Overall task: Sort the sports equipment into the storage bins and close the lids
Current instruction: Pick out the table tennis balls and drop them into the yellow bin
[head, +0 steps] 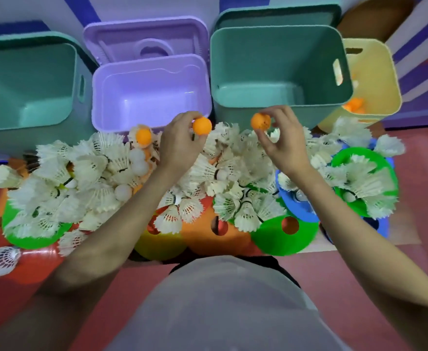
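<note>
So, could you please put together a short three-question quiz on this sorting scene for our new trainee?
1. True or false: the purple bin already holds shuttlecocks.
2. What does each hand, left hand and right hand, pinch?
A. a white shuttlecock
B. an orange ball
C. a green cone
3. Fill in: orange balls already lie in the ______ bin at the far right.

Key:
1. False; it looks empty.
2. B; the left hand's orange ball and the right hand's orange ball are both held above the shuttlecocks.
3. Yellow; the yellow bin.
</note>
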Demonstrator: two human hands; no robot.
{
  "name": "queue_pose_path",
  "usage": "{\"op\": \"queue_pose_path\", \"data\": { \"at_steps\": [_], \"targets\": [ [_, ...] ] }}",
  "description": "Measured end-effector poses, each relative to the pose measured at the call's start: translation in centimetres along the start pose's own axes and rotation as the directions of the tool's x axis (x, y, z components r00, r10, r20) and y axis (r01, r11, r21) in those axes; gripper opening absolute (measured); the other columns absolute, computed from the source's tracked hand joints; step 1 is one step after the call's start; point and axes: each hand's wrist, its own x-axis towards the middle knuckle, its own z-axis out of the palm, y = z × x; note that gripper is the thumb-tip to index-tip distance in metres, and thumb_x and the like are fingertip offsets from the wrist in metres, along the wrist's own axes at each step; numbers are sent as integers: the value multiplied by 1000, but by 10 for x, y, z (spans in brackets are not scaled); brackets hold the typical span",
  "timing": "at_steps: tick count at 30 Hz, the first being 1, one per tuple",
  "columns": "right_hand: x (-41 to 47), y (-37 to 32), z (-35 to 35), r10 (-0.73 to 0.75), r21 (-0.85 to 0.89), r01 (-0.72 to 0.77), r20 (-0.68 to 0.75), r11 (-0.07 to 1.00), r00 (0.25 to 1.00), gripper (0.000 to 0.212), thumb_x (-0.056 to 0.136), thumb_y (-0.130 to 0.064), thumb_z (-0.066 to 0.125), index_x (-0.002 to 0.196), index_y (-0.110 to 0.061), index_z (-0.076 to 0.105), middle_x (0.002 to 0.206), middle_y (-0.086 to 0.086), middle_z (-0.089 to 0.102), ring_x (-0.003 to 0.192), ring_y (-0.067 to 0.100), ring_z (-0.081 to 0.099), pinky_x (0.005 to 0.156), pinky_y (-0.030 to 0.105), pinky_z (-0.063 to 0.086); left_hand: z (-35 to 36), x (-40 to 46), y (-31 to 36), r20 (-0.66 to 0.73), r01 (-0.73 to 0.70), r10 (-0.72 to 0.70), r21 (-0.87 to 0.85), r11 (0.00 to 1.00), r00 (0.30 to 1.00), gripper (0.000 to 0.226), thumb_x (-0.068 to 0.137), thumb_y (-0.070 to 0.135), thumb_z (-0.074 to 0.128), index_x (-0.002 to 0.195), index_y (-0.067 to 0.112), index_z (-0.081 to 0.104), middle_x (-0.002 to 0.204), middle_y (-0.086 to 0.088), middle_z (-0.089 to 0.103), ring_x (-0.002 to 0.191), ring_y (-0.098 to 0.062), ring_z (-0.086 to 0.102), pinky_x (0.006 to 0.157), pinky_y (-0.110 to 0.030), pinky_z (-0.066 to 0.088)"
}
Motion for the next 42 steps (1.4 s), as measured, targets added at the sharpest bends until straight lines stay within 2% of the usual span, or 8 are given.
{"op": "queue_pose_path", "data": {
  "at_steps": [7,12,16,20,25,29,35,42],
  "targets": [
    [-19,81,-86,141,16,-145,-350,989,926,27,90,-15,62,114,-2,59,111,13,56,103,24,56,85,34,49,89,39,89,92,-179,182,-35,983,979,35,80,13,69,115,12,64,113,-6,65,99,-24,62,80,-41,53],
    [-21,149,-131,229,-22,-255,-368,967,901,29,90,-17,61,115,-4,58,112,12,56,103,23,55,87,40,49,161,81,167,132,-343,347,-55,938,928,37,80,13,68,117,13,65,118,-5,65,101,-25,62,82,-38,53],
    [0,184,-158,271,-75,-314,-344,946,899,31,87,-15,60,116,-2,58,112,16,57,103,29,55,88,23,37,211,114,221,227,-399,388,7,917,894,41,85,16,65,125,13,59,126,-7,60,113,-27,57,90,-35,45],
    [16,213,-170,300,-77,-330,-262,941,917,35,87,-19,60,118,-3,57,113,16,57,104,32,56,88,31,41,246,134,243,284,-408,373,74,910,883,46,89,16,63,133,11,53,134,-8,56,121,-28,53,97,-35,40],
    [17,215,-163,295,-63,-316,-222,947,929,35,89,-22,56,120,-5,57,116,13,57,108,28,55,90,38,46,239,126,231,179,-379,368,35,925,913,42,89,13,61,130,7,56,131,-9,58,121,-26,53,101,-33,38],
    [-2,191,-141,235,-39,-246,-183,969,955,31,89,-18,55,116,-3,58,113,14,58,105,29,55,89,33,42,209,103,201,94,-367,365,9,930,926,35,88,13,59,122,7,60,122,-8,62,112,-23,57,98,-35,45],
    [-24,130,-94,115,-21,-116,-57,993,992,26,88,-9,56,112,-1,58,104,16,57,94,23,51,83,24,35,149,49,138,20,-251,252,-4,968,968,31,89,15,57,119,9,62,114,-4,63,104,-17,58,94,-34,47],
    [-31,43,-22,24,-28,-20,157,999,987,30,89,-13,55,117,-1,57,110,16,56,103,31,53,89,28,34,57,-7,44,-19,-88,90,74,993,996,34,91,16,58,124,8,60,122,-8,62,113,-22,56,98,-34,45]
  ]
}}
